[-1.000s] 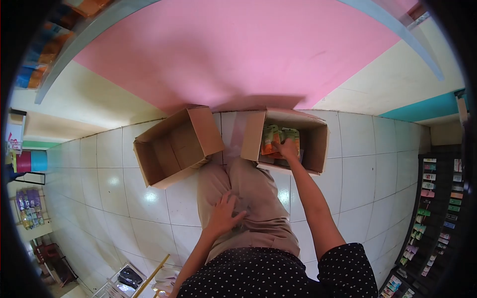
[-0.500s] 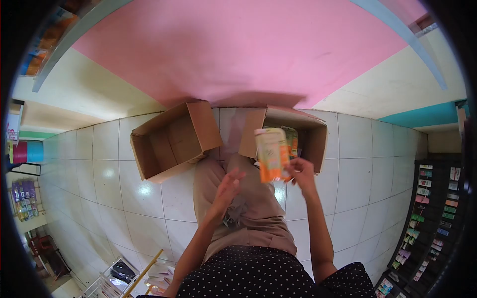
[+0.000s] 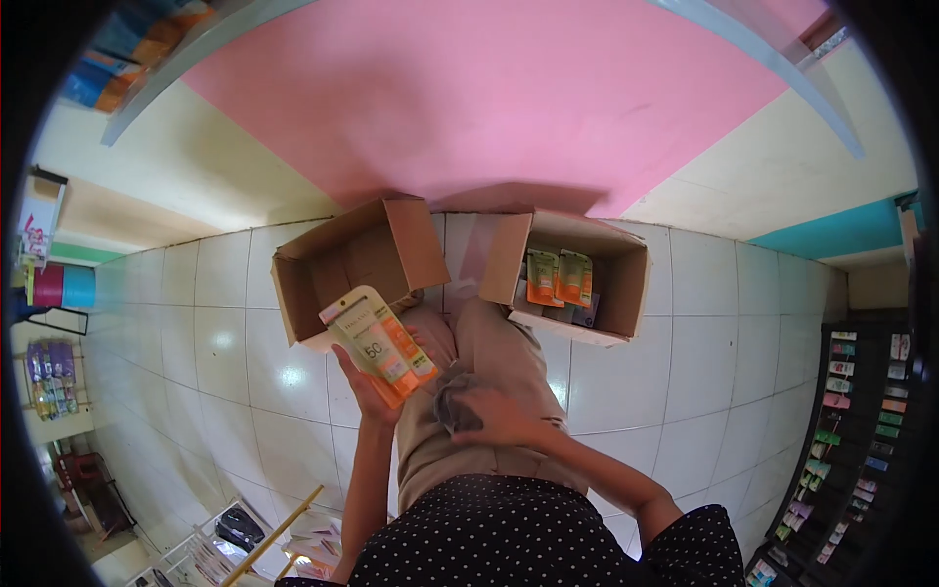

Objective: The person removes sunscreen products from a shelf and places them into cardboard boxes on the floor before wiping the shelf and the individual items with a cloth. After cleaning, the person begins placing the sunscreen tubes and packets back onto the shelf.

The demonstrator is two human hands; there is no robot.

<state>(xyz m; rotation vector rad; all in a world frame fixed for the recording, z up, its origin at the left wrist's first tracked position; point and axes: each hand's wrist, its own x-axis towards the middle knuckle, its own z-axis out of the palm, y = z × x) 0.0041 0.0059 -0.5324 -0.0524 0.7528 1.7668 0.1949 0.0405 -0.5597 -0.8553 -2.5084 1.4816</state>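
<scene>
My left hand (image 3: pixel 370 391) holds an orange and cream sunscreen pack (image 3: pixel 377 347) with a large 50 on its front. The pack is tilted, its front facing up, above the near side of the left cardboard box (image 3: pixel 416 249). On my lap my right hand (image 3: pixel 497 416) is closed on a crumpled grey cloth (image 3: pixel 452 399). Its fingertips are partly hidden in the cloth. Inside the right cardboard box (image 3: pixel 636 293) lie similar packs (image 3: pixel 543 279) in orange and green. The visible inside of the left box shows only brown cardboard.
Both boxes stand on a white tiled floor (image 3: pixel 626 391) before a pink and cream wall (image 3: pixel 489 108). A dark rack of small hanging goods (image 3: pixel 851 430) stands at the right. A white wire rack (image 3: pixel 210 548) with a yellow bar is at the lower left.
The sunscreen pack has moved from my right hand to my left, leftward from the right box. My right hand has come down to the grey cloth on my lap.
</scene>
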